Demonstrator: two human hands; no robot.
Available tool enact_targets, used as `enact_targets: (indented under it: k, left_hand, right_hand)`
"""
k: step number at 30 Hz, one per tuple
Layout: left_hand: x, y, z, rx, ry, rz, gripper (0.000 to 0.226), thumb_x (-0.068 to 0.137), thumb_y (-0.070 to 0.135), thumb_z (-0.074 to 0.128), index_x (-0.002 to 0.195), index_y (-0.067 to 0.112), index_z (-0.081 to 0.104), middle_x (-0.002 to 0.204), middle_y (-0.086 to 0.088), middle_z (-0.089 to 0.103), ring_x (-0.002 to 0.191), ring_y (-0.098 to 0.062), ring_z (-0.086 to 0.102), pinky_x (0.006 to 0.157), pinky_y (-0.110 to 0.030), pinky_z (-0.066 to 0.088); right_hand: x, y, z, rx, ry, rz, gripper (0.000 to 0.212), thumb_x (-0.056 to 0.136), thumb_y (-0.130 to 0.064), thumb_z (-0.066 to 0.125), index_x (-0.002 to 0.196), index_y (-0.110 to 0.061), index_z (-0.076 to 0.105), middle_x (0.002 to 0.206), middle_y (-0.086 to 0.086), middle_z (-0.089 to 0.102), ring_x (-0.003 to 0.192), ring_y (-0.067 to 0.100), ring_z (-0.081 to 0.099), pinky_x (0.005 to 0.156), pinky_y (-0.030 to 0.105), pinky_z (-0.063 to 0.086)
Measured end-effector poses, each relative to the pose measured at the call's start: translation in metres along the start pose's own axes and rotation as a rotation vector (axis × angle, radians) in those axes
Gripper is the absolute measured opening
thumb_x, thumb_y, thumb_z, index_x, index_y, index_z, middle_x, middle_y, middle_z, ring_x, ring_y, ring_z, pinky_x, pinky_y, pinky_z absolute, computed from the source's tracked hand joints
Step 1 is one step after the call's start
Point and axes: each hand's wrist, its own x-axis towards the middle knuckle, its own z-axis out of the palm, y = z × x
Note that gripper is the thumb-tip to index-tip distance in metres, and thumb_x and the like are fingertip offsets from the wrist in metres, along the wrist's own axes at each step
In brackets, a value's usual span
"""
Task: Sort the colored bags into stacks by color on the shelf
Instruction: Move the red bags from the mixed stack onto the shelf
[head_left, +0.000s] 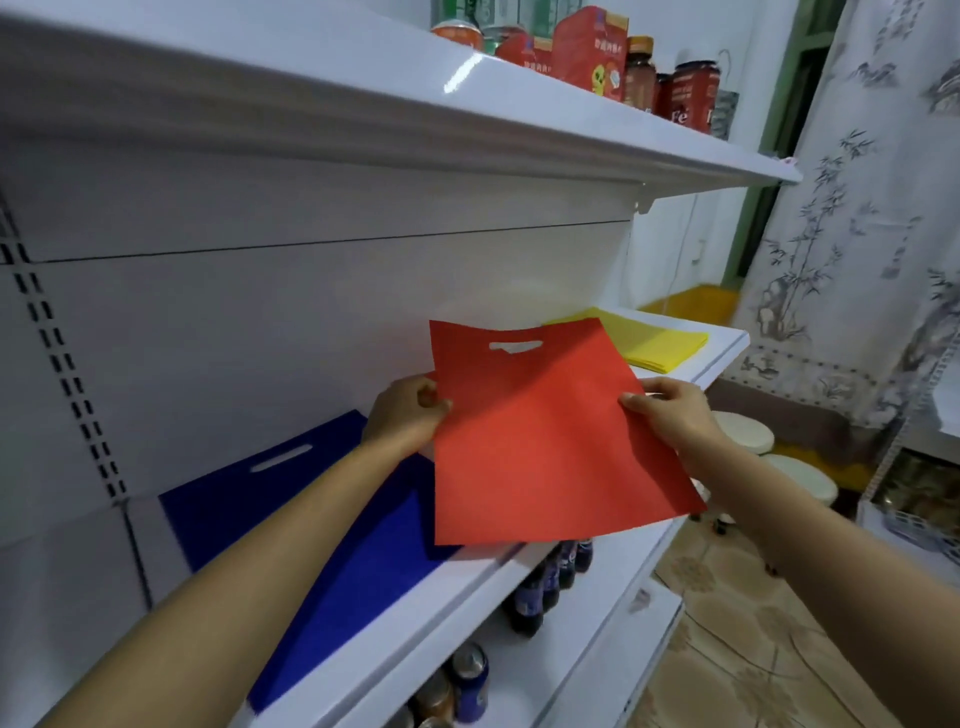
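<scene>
Both hands are up at the middle shelf (613, 525) with a red bag (540, 441) stretched flat between them, held in the air just above the shelf surface. The left hand (408, 413) pinches the bag's left edge, thumb on the front side, and the right hand (667, 410) grips the right edge the same way, fingers curled around behind. The bag's cut-out handle slot faces up and away, toward the back panel.

On the shelf itself there's a blue bag (291, 525) lying flat on the left — partly under the left forearm and partly behind the red one. Farther along to the right sits a neat stack of yellow bags (654, 340), well apart from the blue.

The shelf above carries red boxes (592, 49) and some jars (693, 96), and the one below has dark bottles (545, 587) and a few cans (470, 680) — all a bit blurry.
</scene>
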Motion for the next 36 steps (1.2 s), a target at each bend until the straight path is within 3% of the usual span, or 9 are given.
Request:
enact_targets:
  k: [2, 5, 7, 12, 17, 22, 26, 32, 36]
  left_hand:
    - [0.013, -0.002, 0.003, -0.003, 0.02, -0.008, 0.03, 0.095, 0.028, 0.056, 0.121, 0.011, 0.06, 0.114, -0.004, 0.063, 0.1, -0.022, 0.063, 0.093, -0.036, 0.05]
    - [0.031, -0.004, 0.009, -0.002, 0.055, -0.026, 0.017, 0.098, 0.025, 0.052, 0.094, 0.013, 0.064, 0.091, -0.001, 0.065, 0.072, -0.016, 0.063, 0.077, -0.031, 0.05]
    - [0.045, -0.006, 0.014, 0.007, 0.08, -0.035, 0.022, 0.098, 0.025, 0.051, 0.097, 0.009, 0.067, 0.102, -0.002, 0.067, 0.065, -0.01, 0.06, 0.074, -0.027, 0.048]
    - [0.074, -0.013, 0.032, 0.059, 0.124, -0.123, 0.031, 0.096, 0.027, 0.055, 0.113, 0.004, 0.067, 0.123, -0.011, 0.064, 0.103, -0.025, 0.063, 0.087, -0.029, 0.047]
    - [0.088, -0.016, 0.065, 0.012, 0.234, -0.271, 0.036, 0.094, 0.026, 0.06, 0.125, 0.008, 0.059, 0.116, -0.006, 0.065, 0.098, -0.022, 0.063, 0.094, -0.04, 0.05]
    - [0.091, -0.018, 0.099, 0.117, 0.324, -0.432, 0.029, 0.096, 0.028, 0.055, 0.122, 0.016, 0.061, 0.118, -0.003, 0.064, 0.096, -0.014, 0.057, 0.082, -0.024, 0.043]
    - [0.085, -0.021, 0.122, 0.184, 0.459, -0.553, 0.034, 0.095, 0.039, 0.052, 0.125, 0.025, 0.056, 0.119, 0.002, 0.063, 0.095, -0.014, 0.056, 0.078, -0.026, 0.044]
    - [0.083, -0.019, 0.135, 0.277, 0.571, -0.565, 0.033, 0.092, 0.042, 0.057, 0.119, 0.025, 0.064, 0.117, 0.001, 0.066, 0.106, -0.019, 0.061, 0.092, -0.032, 0.048]
    - [0.083, -0.021, 0.136, 0.277, 0.592, -0.548, 0.033, 0.089, 0.036, 0.063, 0.119, 0.023, 0.066, 0.116, 0.002, 0.067, 0.104, -0.017, 0.062, 0.089, -0.027, 0.048]
  right_hand:
    - [0.024, -0.001, 0.004, 0.004, -0.004, -0.011, 0.01, 0.087, -0.01, 0.068, 0.096, -0.013, 0.066, 0.077, 0.005, 0.064, 0.059, 0.016, 0.058, 0.057, 0.025, 0.048]
    - [0.062, 0.003, 0.013, 0.03, -0.049, -0.021, 0.013, 0.086, -0.008, 0.068, 0.099, -0.013, 0.068, 0.078, 0.006, 0.065, 0.059, 0.016, 0.059, 0.061, 0.026, 0.05]
    - [0.091, 0.008, 0.018, 0.026, -0.103, -0.032, 0.012, 0.087, -0.007, 0.066, 0.098, -0.012, 0.068, 0.075, 0.004, 0.065, 0.052, 0.011, 0.061, 0.055, 0.022, 0.051]
    - [0.163, 0.018, 0.028, -0.055, -0.257, -0.038, 0.014, 0.087, -0.006, 0.066, 0.077, -0.014, 0.065, 0.057, -0.001, 0.061, 0.034, 0.001, 0.052, 0.037, 0.013, 0.04]
    - [0.23, 0.033, 0.04, -0.157, -0.42, -0.082, 0.007, 0.085, -0.006, 0.069, 0.086, -0.011, 0.065, 0.056, 0.0, 0.058, 0.034, 0.002, 0.05, 0.034, 0.012, 0.037]
    - [0.282, 0.071, 0.061, -0.342, -0.568, -0.202, 0.019, 0.083, -0.018, 0.074, 0.098, -0.007, 0.072, 0.066, -0.002, 0.06, 0.053, 0.008, 0.054, 0.044, 0.014, 0.038]
    - [0.302, 0.092, 0.065, -0.424, -0.664, -0.301, 0.023, 0.082, -0.025, 0.075, 0.101, -0.013, 0.072, 0.083, 0.001, 0.065, 0.078, 0.016, 0.061, 0.067, 0.023, 0.044]
    - [0.31, 0.111, 0.067, -0.398, -0.611, -0.4, 0.023, 0.078, -0.039, 0.075, 0.096, -0.025, 0.071, 0.084, -0.003, 0.067, 0.083, 0.016, 0.063, 0.073, 0.03, 0.049]
    - [0.312, 0.116, 0.068, -0.377, -0.622, -0.433, 0.019, 0.079, -0.039, 0.074, 0.093, -0.028, 0.072, 0.084, -0.006, 0.066, 0.083, 0.013, 0.061, 0.069, 0.027, 0.044]
